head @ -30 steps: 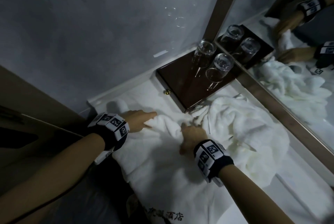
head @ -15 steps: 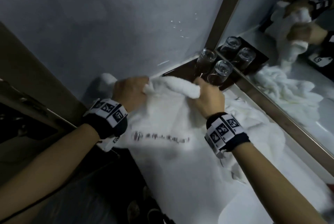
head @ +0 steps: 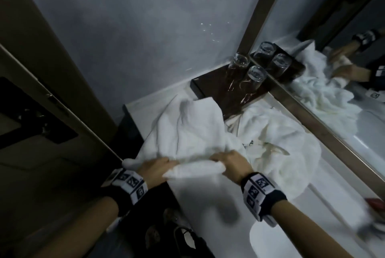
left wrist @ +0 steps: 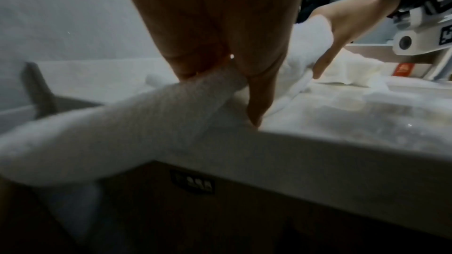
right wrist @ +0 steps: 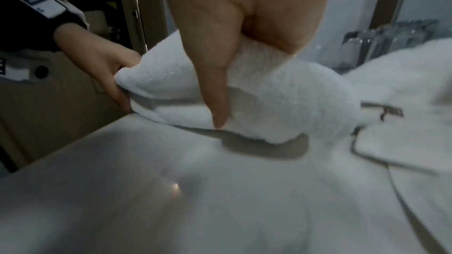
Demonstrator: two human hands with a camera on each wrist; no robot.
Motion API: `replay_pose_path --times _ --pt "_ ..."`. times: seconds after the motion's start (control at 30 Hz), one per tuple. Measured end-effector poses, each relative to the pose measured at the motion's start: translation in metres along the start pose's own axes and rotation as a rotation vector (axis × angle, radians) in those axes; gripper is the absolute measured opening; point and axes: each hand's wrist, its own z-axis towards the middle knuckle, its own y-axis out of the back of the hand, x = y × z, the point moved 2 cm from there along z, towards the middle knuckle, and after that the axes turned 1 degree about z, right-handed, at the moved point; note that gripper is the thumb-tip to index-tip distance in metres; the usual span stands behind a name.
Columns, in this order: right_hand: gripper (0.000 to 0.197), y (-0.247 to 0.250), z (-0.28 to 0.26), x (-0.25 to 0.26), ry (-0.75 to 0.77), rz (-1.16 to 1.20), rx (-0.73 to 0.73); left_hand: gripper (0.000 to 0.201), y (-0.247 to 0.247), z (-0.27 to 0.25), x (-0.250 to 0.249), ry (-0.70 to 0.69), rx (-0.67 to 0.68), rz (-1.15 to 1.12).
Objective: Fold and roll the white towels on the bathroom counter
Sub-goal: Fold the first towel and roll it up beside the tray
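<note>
A white towel (head: 187,132) lies bunched over the left end of the bathroom counter (head: 208,212). Its near edge is gathered between both hands. My left hand (head: 158,167) grips the left end of that edge at the counter's corner; in the left wrist view the towel (left wrist: 137,128) passes between the fingers (left wrist: 257,103). My right hand (head: 229,160) grips the right end; in the right wrist view the thumb (right wrist: 215,92) clamps the folded towel (right wrist: 269,103). A second white towel (head: 281,143) lies crumpled to the right.
A dark wooden tray (head: 210,89) with two upturned glasses (head: 250,82) stands in the back corner by the mirror (head: 333,70). A door frame (head: 62,70) is on the left. A red item (head: 377,203) lies at the counter's right. Shoes (head: 183,237) are on the floor below.
Both hands took hold of the towel's far edge, lifted it up off the counter, then pulled it toward me down to the counter's near edge.
</note>
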Motion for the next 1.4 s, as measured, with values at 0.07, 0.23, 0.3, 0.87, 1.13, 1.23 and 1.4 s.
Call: replay_pose_path --times 0.07,0.23,0.3,0.87,1.13,1.23,1.4 --pt "0.033 -0.020 -0.010 -0.003 -0.082 0.012 0.123 0.050 -0.018 -0.004 -0.003 -0.011 0.002 0.046" --pt "0.047 -0.027 -0.033 -0.007 -0.163 0.158 0.233 0.075 -0.027 -0.016 -0.007 -0.018 0.113 -0.039" --pt "0.034 -0.019 -0.037 -0.008 -0.167 0.347 0.337 0.063 -0.017 -0.016 -0.011 0.000 0.110 -0.137" --pt "0.075 -0.016 0.013 -0.048 -0.872 0.874 -0.141 0.092 -0.016 0.048 -0.040 0.147 0.008 0.128" --pt "0.036 0.031 0.032 -0.009 -0.258 0.993 -0.450 0.090 -0.014 0.044 -0.040 0.169 -0.009 0.153" --pt "0.021 0.050 0.020 -0.020 -0.209 0.902 -0.672 0.086 -0.015 0.043 -0.037 0.158 -0.023 0.153" --pt "0.030 0.036 -0.002 -0.078 -0.686 0.783 -0.773 0.089 -0.019 0.042 -0.033 0.158 -0.023 0.154"
